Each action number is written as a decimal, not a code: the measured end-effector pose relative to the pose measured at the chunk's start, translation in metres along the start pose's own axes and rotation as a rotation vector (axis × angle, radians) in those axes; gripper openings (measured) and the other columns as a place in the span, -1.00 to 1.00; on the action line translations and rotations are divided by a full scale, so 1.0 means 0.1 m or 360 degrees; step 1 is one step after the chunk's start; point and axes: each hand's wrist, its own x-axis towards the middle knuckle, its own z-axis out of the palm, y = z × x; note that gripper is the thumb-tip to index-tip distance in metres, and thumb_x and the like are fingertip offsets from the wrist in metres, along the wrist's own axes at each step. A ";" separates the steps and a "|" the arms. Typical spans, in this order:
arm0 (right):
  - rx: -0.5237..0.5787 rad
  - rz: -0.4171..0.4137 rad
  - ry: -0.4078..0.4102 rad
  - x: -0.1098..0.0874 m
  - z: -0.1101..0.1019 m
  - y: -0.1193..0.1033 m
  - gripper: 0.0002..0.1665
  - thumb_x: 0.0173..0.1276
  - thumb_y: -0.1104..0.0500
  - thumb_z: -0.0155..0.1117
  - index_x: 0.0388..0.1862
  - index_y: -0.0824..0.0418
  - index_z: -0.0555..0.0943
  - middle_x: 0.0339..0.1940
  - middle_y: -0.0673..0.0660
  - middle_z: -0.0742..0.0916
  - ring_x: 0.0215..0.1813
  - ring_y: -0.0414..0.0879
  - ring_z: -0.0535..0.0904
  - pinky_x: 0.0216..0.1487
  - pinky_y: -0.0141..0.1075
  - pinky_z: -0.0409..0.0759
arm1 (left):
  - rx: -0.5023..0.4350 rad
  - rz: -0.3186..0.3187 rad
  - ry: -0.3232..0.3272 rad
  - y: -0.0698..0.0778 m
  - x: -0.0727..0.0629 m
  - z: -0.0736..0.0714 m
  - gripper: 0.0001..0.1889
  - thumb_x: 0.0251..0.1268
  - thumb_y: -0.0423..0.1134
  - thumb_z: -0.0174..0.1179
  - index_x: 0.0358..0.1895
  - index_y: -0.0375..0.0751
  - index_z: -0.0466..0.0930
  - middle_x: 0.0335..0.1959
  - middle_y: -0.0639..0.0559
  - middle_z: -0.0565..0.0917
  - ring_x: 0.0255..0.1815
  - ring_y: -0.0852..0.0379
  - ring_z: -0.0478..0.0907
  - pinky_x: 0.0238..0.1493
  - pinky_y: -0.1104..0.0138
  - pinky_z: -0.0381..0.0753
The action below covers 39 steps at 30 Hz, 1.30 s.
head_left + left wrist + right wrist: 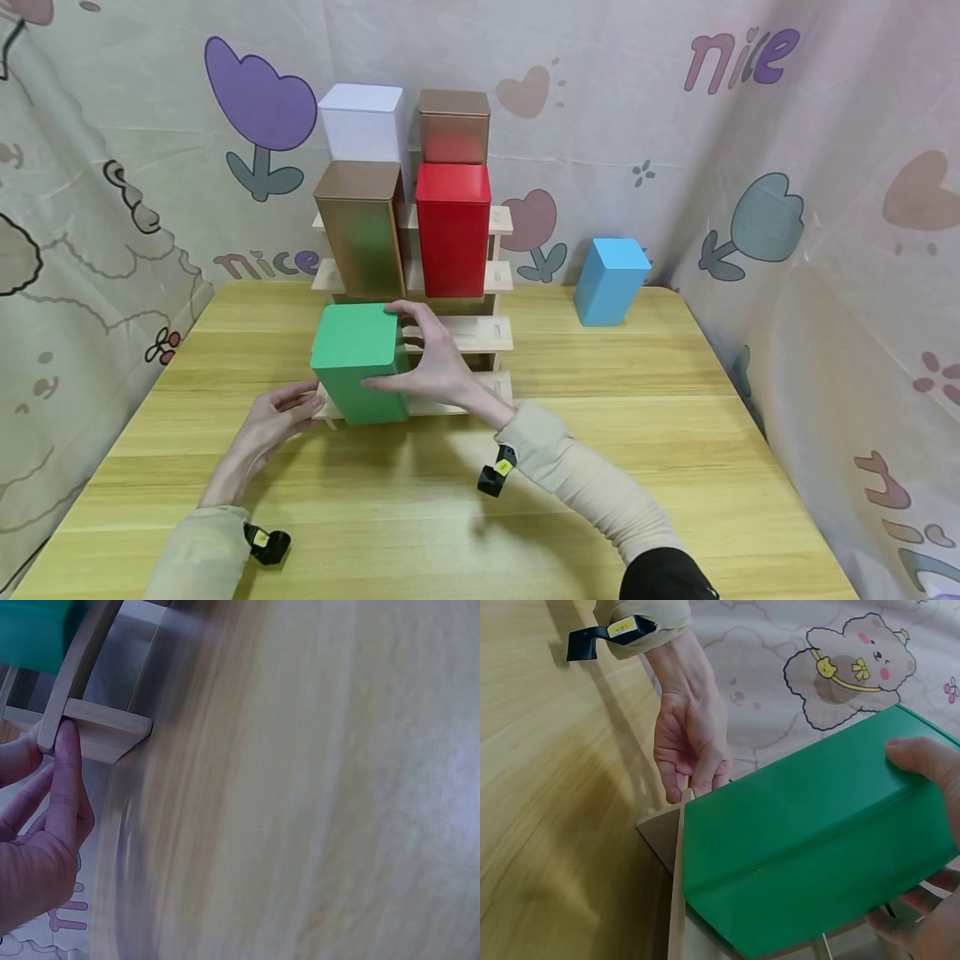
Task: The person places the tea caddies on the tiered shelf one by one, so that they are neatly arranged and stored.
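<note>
A green box point(358, 358) stands at the left end of the lowest step of a wooden tiered rack point(461, 333). My right hand point(435, 358) grips it from the right, thumb on the near face and fingers toward the back. In the right wrist view the thumb presses the green box point(810, 825) near its upper end. My left hand point(277, 417) pinches the left end of the lowest rack board. The left wrist view has thumb and fingers on either side of that wooden board point(71, 682).
Behind the green box, a bronze box point(360, 233) and a red box point(453, 233) stand on the rack. Higher up are a white box point(363, 125) and a brown box point(453, 125). A blue box point(611, 283) stands on the table point(600, 500) at the back right. Printed curtains point(600, 83) surround the table.
</note>
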 end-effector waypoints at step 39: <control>-0.0006 0.0094 0.0024 -0.01 0.09 0.01 0.06 -0.03 0.06 0.69 0.42 0.04 0.30 0.35 0.06 0.50 0.35 -0.06 0.42 0.37 -0.17 0.63 | 0.0012 0.0009 -0.0010 -0.01 0.00 -0.01 -0.26 0.48 -0.35 0.17 0.49 -0.67 -0.02 -0.20 0.38 0.66 -0.14 0.43 0.66 0.01 0.47 0.79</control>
